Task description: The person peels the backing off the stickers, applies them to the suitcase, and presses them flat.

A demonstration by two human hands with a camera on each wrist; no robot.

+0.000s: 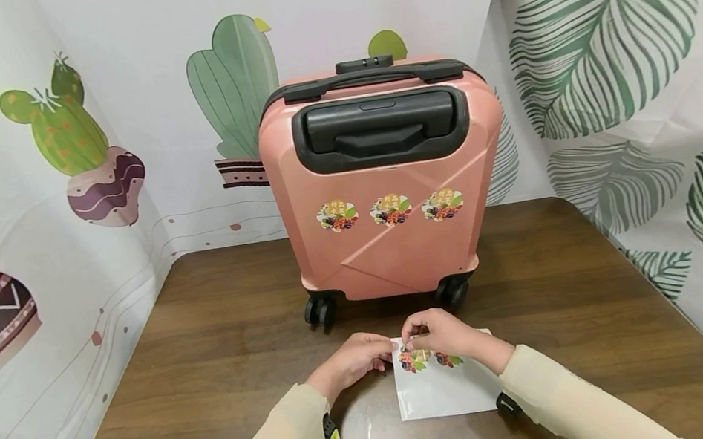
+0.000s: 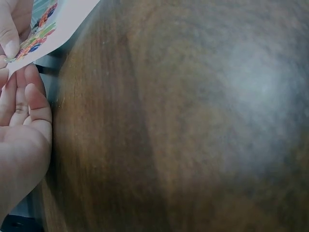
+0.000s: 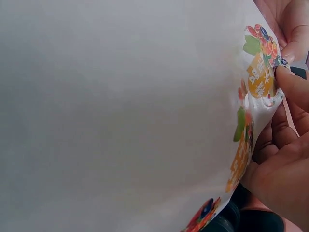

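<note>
A white sheet (image 1: 447, 397) carries round fruit stickers in a row along its far edge. My left hand (image 1: 356, 357) pinches the sheet's far left corner between thumb and fingers. My right hand (image 1: 443, 334) reaches over the row and pinches at the edge of the leftmost sticker (image 1: 412, 362). In the right wrist view, that sticker (image 3: 260, 79) lies right at the thumb (image 3: 292, 87), and the sheet bends near the fingers. A second sticker (image 3: 241, 150) and part of a third (image 3: 205, 215) show further along the edge. In the head view my right hand partly covers the row.
A pink suitcase (image 1: 397, 258) stands upright on the wooden table (image 1: 237, 318) beyond the sheet. Three matching stickers (image 1: 390, 211) sit in a row across its front. Its black wheels (image 1: 321, 311) are close behind my hands. A printed cloth (image 1: 163, 126) hangs behind.
</note>
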